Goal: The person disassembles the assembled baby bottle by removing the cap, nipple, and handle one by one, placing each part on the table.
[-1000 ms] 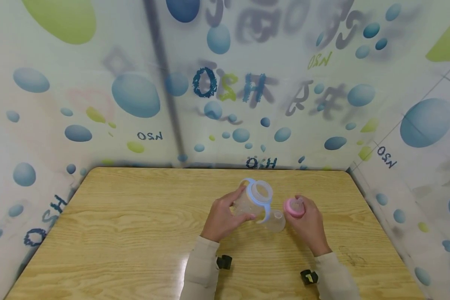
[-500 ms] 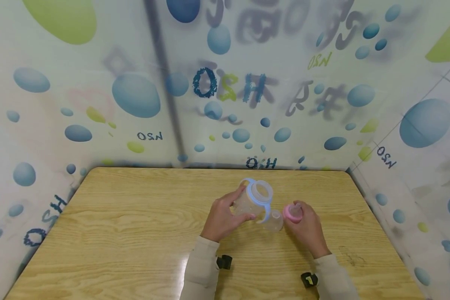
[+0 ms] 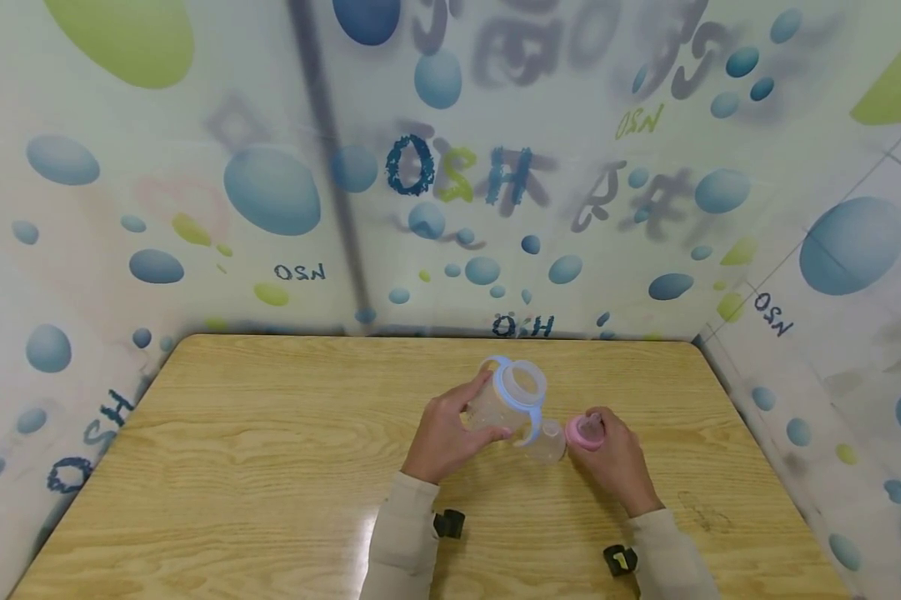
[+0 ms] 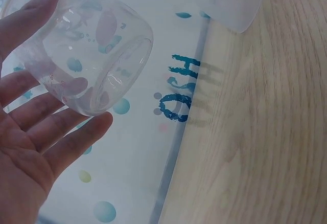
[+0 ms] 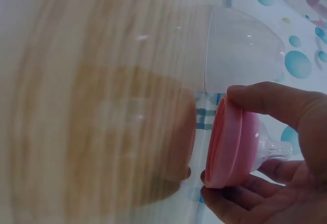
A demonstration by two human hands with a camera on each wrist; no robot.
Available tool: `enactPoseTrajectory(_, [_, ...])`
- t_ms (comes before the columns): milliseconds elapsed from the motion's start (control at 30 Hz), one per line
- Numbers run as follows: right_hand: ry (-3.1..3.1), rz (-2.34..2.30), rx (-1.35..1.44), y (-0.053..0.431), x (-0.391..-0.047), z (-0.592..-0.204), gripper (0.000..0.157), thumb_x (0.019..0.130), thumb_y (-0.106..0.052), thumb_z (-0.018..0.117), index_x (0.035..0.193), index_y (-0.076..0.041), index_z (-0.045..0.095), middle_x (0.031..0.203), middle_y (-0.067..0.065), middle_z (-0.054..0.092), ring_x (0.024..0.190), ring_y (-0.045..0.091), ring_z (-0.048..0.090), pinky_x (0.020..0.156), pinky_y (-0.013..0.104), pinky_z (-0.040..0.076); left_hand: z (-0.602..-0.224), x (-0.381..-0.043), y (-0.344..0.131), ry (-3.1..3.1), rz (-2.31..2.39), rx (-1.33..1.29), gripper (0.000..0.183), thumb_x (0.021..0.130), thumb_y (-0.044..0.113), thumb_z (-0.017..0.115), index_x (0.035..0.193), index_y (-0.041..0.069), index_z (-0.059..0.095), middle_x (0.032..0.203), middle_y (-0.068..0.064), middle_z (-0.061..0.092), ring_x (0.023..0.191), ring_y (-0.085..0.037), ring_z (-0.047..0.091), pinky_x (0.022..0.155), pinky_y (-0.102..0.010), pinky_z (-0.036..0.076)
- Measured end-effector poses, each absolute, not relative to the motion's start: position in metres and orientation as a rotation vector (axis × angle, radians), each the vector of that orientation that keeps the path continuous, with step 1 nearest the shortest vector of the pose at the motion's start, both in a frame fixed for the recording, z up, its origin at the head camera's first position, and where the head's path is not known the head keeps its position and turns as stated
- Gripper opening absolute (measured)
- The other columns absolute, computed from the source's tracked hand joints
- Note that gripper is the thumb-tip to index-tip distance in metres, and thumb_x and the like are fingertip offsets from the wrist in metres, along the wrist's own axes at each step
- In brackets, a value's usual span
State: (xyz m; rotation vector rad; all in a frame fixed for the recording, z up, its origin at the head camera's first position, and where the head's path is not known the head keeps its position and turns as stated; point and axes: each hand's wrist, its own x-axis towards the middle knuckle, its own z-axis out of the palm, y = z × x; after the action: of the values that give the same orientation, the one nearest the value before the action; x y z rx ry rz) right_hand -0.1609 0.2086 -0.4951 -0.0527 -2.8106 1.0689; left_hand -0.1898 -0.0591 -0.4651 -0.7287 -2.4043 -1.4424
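My left hand grips a clear baby bottle tilted to the right, its open mouth facing up and right. A light-blue ring with two handles sits round the bottle's neck. In my right hand is a pink bottle collar with a clear nipple, pinched between thumb and fingers, nipple upward. In the right wrist view the collar's underside is close over the table. A clear domed cap stands on the table between the hands, right beside the collar.
The wooden table reaches to a back wall printed with blue and green drops. Another printed wall stands along the right edge. Dark wrist mounts show on both sleeves.
My right hand has come down and slightly left with the pink collar and nipple. The cap has shifted slightly left. My left hand and the bottle have stayed still.
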Motion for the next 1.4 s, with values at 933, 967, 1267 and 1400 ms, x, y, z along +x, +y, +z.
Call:
enactPoseTrajectory(933, [-2.816,1.065,0.022,0.209,-0.159,-0.497,0.048,0.078,-0.010,0.082,0.117,0.006,0.058,0.111,0.025,0.065,0.101,0.038,0.062,0.086,0.053,0.050,-0.468,-0.190,-0.061,-2.426,-1.438,-0.713,0.084,0.073,0.034,0.089,0.145,0.012,0.052,0.140,0.000,0.058,0.117,-0.015,0.062,0.080,-0.032,0.056])
enactPoseTrajectory(967, [-2.815,1.069,0.021,0.210,-0.159,-0.497,0.049,0.078,-0.010,0.082,0.118,0.007,0.057,0.111,0.026,0.065,0.102,0.038,0.062,0.086,0.053,0.050,-0.468,-0.190,-0.060,-2.427,-1.435,-0.711,0.084,0.073,0.035,0.089,0.145,0.012,0.052,0.140,0.000,0.058,0.117,-0.015,0.062,0.080,-0.032,0.056])
enactPoseTrajectory(1267, [-2.831,1.132,-0.035,0.208,-0.155,-0.485,0.066,0.086,-0.017,0.076,0.138,0.010,0.046,0.138,0.034,0.049,0.128,0.049,0.045,0.102,0.063,0.039,-0.468,-0.191,-0.059,-2.422,-1.434,-0.717,0.084,0.074,0.036,0.088,0.145,0.011,0.052,0.140,0.000,0.058,0.118,-0.014,0.061,0.081,-0.031,0.056])
enactPoseTrajectory(1400, [-2.786,1.141,-0.013,0.204,-0.153,-0.476,0.063,0.089,-0.016,0.074,0.139,0.009,0.046,0.140,0.032,0.049,0.131,0.049,0.043,0.103,0.063,0.037,-0.468,-0.191,-0.059,-2.423,-1.435,-0.709,0.084,0.074,0.037,0.088,0.145,0.012,0.052,0.140,0.001,0.058,0.118,-0.013,0.060,0.081,-0.031,0.056])
